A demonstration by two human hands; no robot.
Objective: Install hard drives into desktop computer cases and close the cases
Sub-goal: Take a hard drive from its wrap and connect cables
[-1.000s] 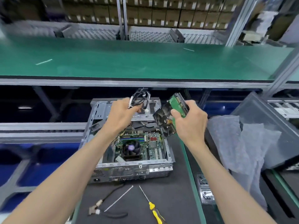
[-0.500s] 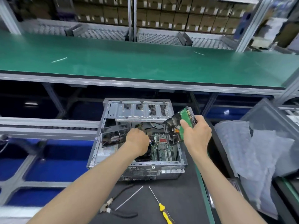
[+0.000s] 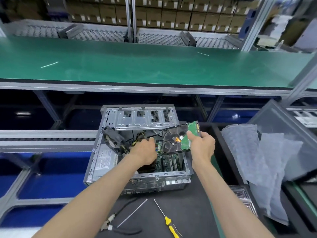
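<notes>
An open grey desktop case [image 3: 96, 162] lies on the black mat, with its motherboard exposed and its drive cage [image 3: 142, 119] at the far side. My right hand [image 3: 202, 146] grips a hard drive [image 3: 173, 140] by its edge. The drive is tilted, its green circuit board side towards me, and it hangs over the case's right half. My left hand [image 3: 145, 152] reaches down into the case with curled fingers and pinches the black and yellow cables [image 3: 139, 138] beside a loose black fan [image 3: 111, 138].
On the mat in front of the case lie a yellow-handled screwdriver [image 3: 169, 224], a white cable tie [image 3: 132, 213] and pliers [image 3: 109, 224]. Grey foam sheets [image 3: 248, 160] fill a bin at the right. A green conveyor belt [image 3: 154, 66] runs behind the case.
My left hand brought the cable bundle down from above the case into its interior. The right hand kept the hard drive and shifted it slightly lower over the case.
</notes>
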